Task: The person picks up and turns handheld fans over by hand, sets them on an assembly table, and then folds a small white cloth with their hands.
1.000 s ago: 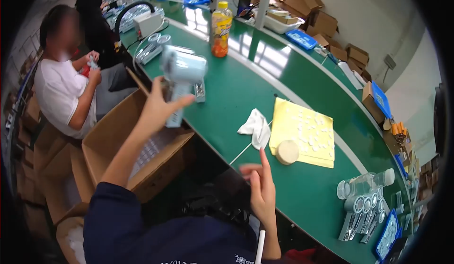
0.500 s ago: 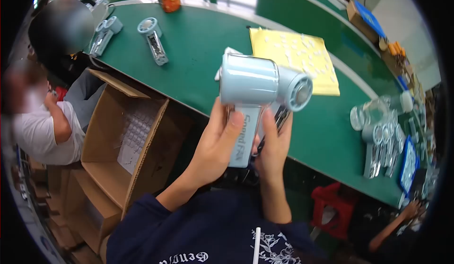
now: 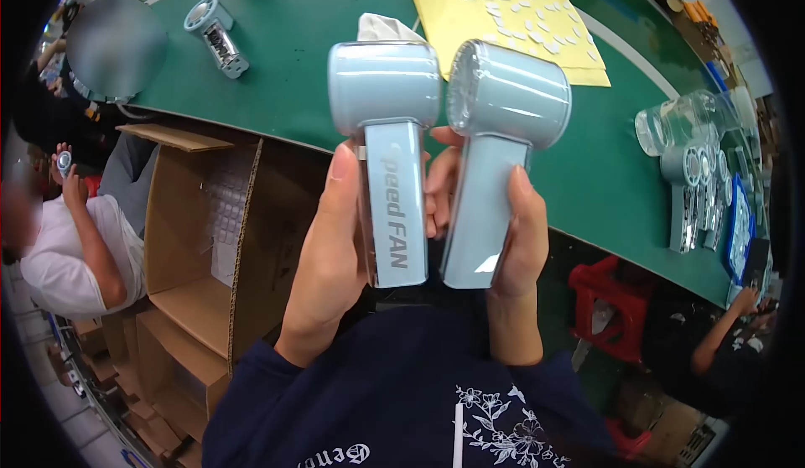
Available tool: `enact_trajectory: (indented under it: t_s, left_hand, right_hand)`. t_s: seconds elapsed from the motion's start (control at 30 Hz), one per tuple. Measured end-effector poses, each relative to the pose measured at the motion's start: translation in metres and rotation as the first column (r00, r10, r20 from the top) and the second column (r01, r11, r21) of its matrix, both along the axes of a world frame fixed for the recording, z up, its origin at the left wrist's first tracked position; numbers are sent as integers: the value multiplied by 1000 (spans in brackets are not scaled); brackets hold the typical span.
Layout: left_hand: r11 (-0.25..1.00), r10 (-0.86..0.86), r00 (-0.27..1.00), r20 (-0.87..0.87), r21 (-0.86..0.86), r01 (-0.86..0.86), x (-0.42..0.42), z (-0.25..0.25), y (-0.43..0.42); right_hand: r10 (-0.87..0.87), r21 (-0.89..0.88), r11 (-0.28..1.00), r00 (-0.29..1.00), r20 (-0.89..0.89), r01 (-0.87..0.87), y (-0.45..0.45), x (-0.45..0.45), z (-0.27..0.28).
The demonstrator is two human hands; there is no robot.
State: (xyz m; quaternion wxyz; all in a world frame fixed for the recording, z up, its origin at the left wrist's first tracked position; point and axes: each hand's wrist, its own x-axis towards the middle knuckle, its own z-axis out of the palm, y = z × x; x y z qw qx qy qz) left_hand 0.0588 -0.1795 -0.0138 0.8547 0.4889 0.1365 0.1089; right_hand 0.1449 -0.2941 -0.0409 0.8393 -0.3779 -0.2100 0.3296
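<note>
I hold two pale blue handheld fans side by side above the near edge of the table. Wrapped round the handle of the left handheld fan [image 3: 384,91], which bears the grey lettering "peed FAN", is my left hand [image 3: 323,254]. My right hand [image 3: 524,237] grips the plain handle of the right handheld fan [image 3: 511,95], its thumb along the outer side. Both fans stand nearly upright, heads up, with a narrow gap between them. Behind the left fan's head lies a crumpled white piece [image 3: 386,28]. Some fingers are hidden behind the handles.
Small white pieces lie on a yellow sheet [image 3: 428,7] on the green table [image 3: 293,65]. One open-backed fan [image 3: 220,40] lies at left; several fan bodies [image 3: 692,191] stand at right by a clear jar [image 3: 671,128]. Open cardboard box [image 3: 189,317], red stool [image 3: 608,300] and co-workers flank me.
The two fans, earlier overlapping with the right one turned sideways, are now apart and upright, both handles showing. My view has shifted, and the seated person at left now holds up a small round part.
</note>
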Motion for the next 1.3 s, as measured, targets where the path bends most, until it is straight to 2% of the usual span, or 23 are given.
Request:
enact_trajectory:
  t_s: [0.03,0.1,0.23,0.37,0.47,0.57,0.63,0.7,0.73,0.77,0.8,0.87,0.9,0.93,0.97,1.03,1.07,1.13,1.2,1.23,1.3]
  left_hand:
    - [990,-31,996,81,-134,41,-1,-7,3]
    - [988,-52,996,76,-139,62,-3,-6,5]
    - [996,-53,995,84,-68,58,-2,-4,1]
    - [999,-20,999,29,35,19,-2,-2,-3]
    - [997,1,1000,-19,77,1,0,-1,-4]
    - [996,28,1000,-5,90,-28,2,-1,-3]
    - [996,68,997,27,60,-69,4,1,-4]
    - [991,74,996,53,108,-79,3,-8,-3]
    - [987,77,995,68,137,-86,3,-10,-2]
    - [988,112,991,78,102,-120,6,-8,-1]
    - [971,172,978,121,143,-189,8,-17,0]
    - [928,103,971,215,330,-172,1,-42,14]
    - [878,23,961,277,454,-152,5,-47,25]
    - [803,-62,935,349,574,-161,12,-50,36]
    - [724,-130,898,421,659,-205,17,-51,46]
    - [596,-206,748,631,687,-415,32,-39,58]
    - [531,-227,676,701,671,-518,37,-32,61]
    - [381,-233,623,747,659,-648,35,-19,62]
    - [188,-220,611,761,647,-739,29,-6,62]
    - [165,-220,634,741,669,-724,23,-5,61]
    - [223,-198,655,729,684,-694,18,-2,54]
  right_hand:
    - [-34,-39,999,997,-66,31,1,-4,4]
    - [-87,-121,990,987,-132,71,3,-10,13]
    - [-24,-29,999,987,-157,20,1,-10,6]
    - [113,65,992,992,-58,-109,-10,2,-15]
    - [75,-181,981,997,17,-71,-11,0,-1]
    - [76,-21,997,997,-10,-77,-14,0,-14]
    - [-19,-64,998,1000,-21,18,-15,-6,-16]
    - [-72,-90,993,994,79,79,-14,-6,-16]
    - [-80,-87,991,980,184,97,-16,-4,-13]
    - [-21,-212,973,947,321,93,-24,4,-7]
    - [53,-325,939,891,451,109,-32,12,-1]
    - [-23,-161,948,563,826,276,-29,31,-3]
    - [25,-221,944,615,788,246,-29,30,7]
    - [-3,-162,930,447,894,330,-27,28,7]
    - [-49,-100,918,359,932,384,-26,26,3]
    - [-128,28,870,171,977,492,-26,18,5]
    - [-174,132,842,32,984,523,-25,19,2]
    - [-248,338,772,-234,940,539,-22,19,-10]
    - [-260,353,753,-241,935,555,-26,19,-10]
    - [-272,361,748,-239,932,556,-28,19,-11]
    - [-297,385,736,-246,923,557,-31,20,-11]
